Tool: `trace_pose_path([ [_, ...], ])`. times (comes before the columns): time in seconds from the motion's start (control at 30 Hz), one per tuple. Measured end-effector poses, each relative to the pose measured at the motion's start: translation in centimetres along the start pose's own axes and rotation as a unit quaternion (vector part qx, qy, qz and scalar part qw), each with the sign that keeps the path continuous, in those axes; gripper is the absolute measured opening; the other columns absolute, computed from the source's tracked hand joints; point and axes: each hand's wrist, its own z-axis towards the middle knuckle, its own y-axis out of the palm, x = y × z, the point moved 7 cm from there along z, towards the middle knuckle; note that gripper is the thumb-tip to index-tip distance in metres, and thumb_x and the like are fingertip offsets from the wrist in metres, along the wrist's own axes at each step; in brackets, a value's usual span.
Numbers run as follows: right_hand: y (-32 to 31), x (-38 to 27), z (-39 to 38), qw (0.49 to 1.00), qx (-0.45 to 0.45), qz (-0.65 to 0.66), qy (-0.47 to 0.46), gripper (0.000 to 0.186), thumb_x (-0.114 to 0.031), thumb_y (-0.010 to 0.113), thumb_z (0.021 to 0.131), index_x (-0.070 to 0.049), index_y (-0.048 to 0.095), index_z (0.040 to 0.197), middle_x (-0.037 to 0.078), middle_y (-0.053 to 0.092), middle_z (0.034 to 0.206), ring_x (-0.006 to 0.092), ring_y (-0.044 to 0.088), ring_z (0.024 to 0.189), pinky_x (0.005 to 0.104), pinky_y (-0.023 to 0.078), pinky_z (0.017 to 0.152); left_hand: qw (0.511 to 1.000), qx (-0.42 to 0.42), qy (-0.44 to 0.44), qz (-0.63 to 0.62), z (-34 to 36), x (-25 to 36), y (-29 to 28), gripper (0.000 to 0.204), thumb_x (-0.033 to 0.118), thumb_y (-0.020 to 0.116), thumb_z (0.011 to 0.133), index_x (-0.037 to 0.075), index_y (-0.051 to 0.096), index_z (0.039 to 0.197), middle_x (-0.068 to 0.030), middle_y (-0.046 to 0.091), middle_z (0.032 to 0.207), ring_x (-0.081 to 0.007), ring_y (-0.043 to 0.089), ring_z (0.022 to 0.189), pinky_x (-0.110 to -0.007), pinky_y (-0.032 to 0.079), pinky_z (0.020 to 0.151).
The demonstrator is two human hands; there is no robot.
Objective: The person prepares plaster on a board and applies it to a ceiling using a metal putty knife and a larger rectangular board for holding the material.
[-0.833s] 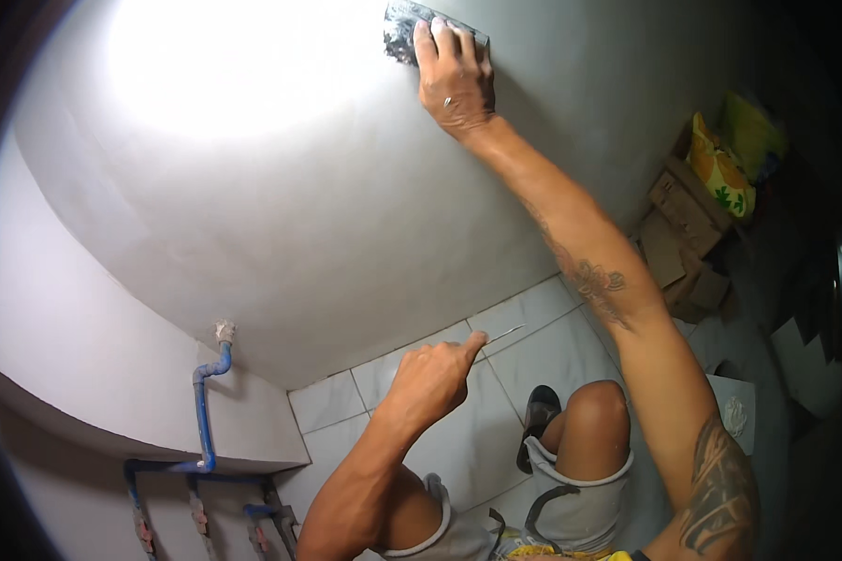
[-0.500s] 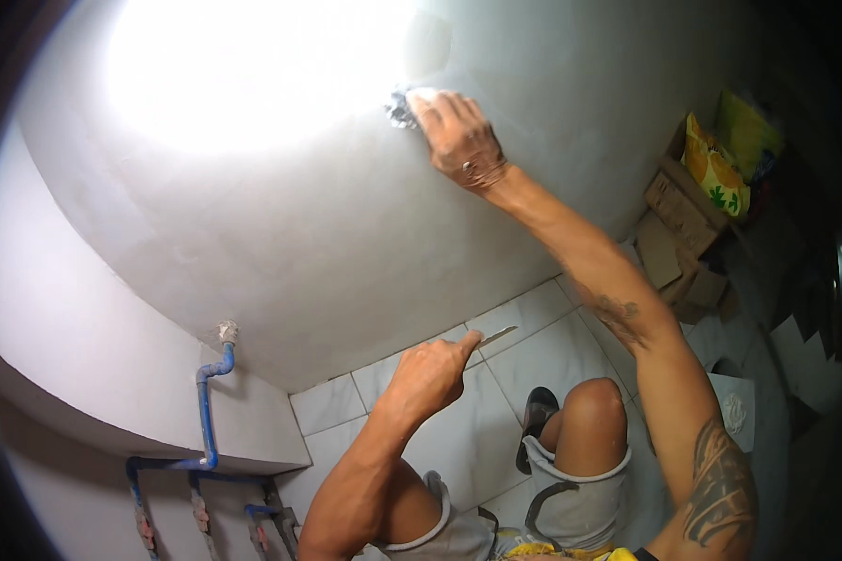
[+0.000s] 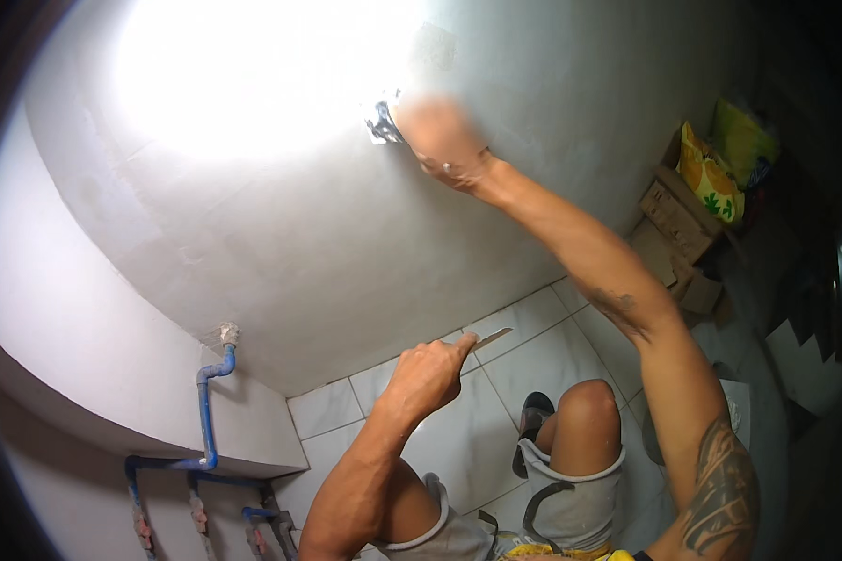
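Upper centre, my right hand [image 3: 440,138] is blurred by motion, its arm stretched up to the grey plastered wall [image 3: 281,252]. Its fingers are closed round a putty knife [image 3: 382,122] whose shiny, smeared blade lies at the wall surface; the handle is hidden by the hand. Lower down, in front of my body, my left hand [image 3: 428,376] is a closed fist with the index finger laid forward. From it juts a thin flat blade [image 3: 493,338], seen nearly edge-on, probably a second putty knife. Its handle is out of sight inside the fist.
Blue water pipes [image 3: 206,411] run along the white ledge [image 3: 140,346] at left. Cardboard boxes [image 3: 678,220] with a yellow bag [image 3: 709,173] stand at far right. White marbled tiles [image 3: 468,439] cover the floor. Bright glare washes out the upper wall.
My right hand has moved left and slightly down along the wall with the putty knife, whose blade shows more now. My left hand has stayed nearly still with its blade.
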Motion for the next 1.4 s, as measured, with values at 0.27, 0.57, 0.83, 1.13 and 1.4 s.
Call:
trace_pose_path([
  [0.27,-1.9,9.4,1.4,0.989,0.117,0.059,0.075,0.039,-0.001,0.055,0.086,-0.003,0.062,0.124,0.011,0.064,0.109,0.0295,0.063,0.092,0.0421,0.052,0.085,1.000,-0.008,-0.008,0.002,-0.3,-0.1,0.1,0.045,-0.003,0.052,0.082,0.013,0.055,0.124,-0.0187,0.064,0.069,-0.0412,0.063,0.066,-0.052,0.048,0.060],
  [0.57,2.3,2.3,-2.9,0.995,0.022,-0.098,0.014,0.043,-0.008,0.055,0.085,-0.001,0.059,0.127,0.017,0.058,0.122,0.0293,0.051,0.115,0.0459,0.040,0.097,1.000,-0.012,-0.025,0.005,-1.0,-0.3,-0.4,0.045,-0.003,0.052,0.083,0.013,0.055,0.125,-0.0192,0.064,0.069,-0.0408,0.063,0.066,-0.051,0.049,0.060],
  [0.83,0.5,8.3,-2.6,0.918,-0.030,0.127,0.376,0.023,-0.009,0.058,0.088,0.004,0.062,0.107,0.017,0.062,0.099,0.0335,0.061,0.098,0.0389,0.052,0.082,0.999,-0.021,-0.026,0.019,-1.5,-0.4,-0.2,0.043,-0.002,0.050,0.085,0.013,0.054,0.125,-0.0194,0.065,0.070,-0.0408,0.063,0.068,-0.051,0.049,0.062],
  [1.13,1.6,2.2,3.4,0.976,-0.061,0.017,0.209,0.036,-0.009,0.063,0.081,0.009,0.056,0.111,0.028,0.052,0.117,0.0393,0.056,0.100,0.0469,0.053,0.086,1.000,0.003,-0.017,0.019,-1.3,-0.8,0.2,0.041,-0.001,0.050,0.086,0.013,0.055,0.124,-0.0190,0.064,0.070,-0.0406,0.063,0.066,-0.051,0.049,0.060],
  [1.4,-1.7,6.4,3.7,0.996,0.065,0.052,0.019,0.037,-0.002,0.058,0.081,0.001,0.062,0.117,0.016,0.059,0.102,0.0308,0.060,0.098,0.0433,0.052,0.080,1.000,0.021,-0.001,0.000,-1.5,0.4,-1.0,0.044,-0.008,0.053,0.078,0.007,0.057,0.119,-0.0199,0.064,0.070,-0.0403,0.065,0.068,-0.052,0.049,0.058],
])
